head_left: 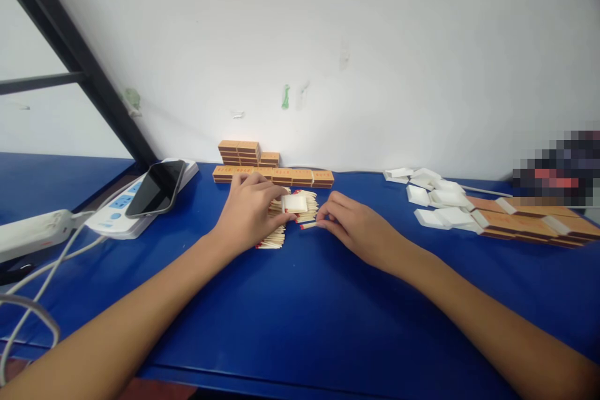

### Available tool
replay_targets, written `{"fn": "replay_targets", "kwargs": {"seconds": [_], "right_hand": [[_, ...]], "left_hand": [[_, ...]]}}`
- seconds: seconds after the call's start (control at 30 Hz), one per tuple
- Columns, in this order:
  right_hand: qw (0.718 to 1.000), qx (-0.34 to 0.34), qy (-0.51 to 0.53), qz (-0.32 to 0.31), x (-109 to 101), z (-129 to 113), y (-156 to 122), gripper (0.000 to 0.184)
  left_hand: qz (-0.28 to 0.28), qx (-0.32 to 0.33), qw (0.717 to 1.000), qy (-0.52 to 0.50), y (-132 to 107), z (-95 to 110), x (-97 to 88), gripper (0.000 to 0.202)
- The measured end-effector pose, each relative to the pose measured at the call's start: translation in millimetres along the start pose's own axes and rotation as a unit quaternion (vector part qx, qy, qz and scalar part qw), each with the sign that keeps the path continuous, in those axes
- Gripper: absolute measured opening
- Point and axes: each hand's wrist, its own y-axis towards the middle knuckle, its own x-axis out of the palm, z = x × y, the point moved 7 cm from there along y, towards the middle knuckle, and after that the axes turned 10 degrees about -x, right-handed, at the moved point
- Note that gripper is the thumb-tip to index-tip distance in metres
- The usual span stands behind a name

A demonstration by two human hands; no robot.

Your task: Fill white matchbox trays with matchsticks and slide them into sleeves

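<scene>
My left hand (248,209) rests on a loose pile of red-tipped matchsticks (272,237) on the blue table (300,300), its fingers closed on a small white matchbox tray (295,202). To the right of it, my right hand (354,225) lies on the table with its fingertips pinched on a single matchstick (308,225) at the pile's edge. More matchsticks (309,200) fan out behind the tray.
Stacked orange matchboxes (262,165) stand against the white wall behind the pile. White inner trays (435,197) and flat orange sleeves (534,222) lie at the right. A phone (157,187) rests on a power strip (117,212) at the left, with cables trailing forward.
</scene>
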Motion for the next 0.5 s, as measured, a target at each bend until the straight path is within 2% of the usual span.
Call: {"fn": "replay_targets", "kwargs": {"seconds": [0.3,0.5], "right_hand": [[0.999,0.013,0.029,-0.025,5.9,2.7,-2.2,0.007],[0.998,0.001,0.056,-0.031,9.5,3.5,-2.6,0.014]], "left_hand": [[0.000,0.000,1.000,-0.002,-0.8,0.6,-2.0,0.039],[-0.003,-0.005,1.000,-0.001,-0.1,2.4,-3.2,0.039]]}}
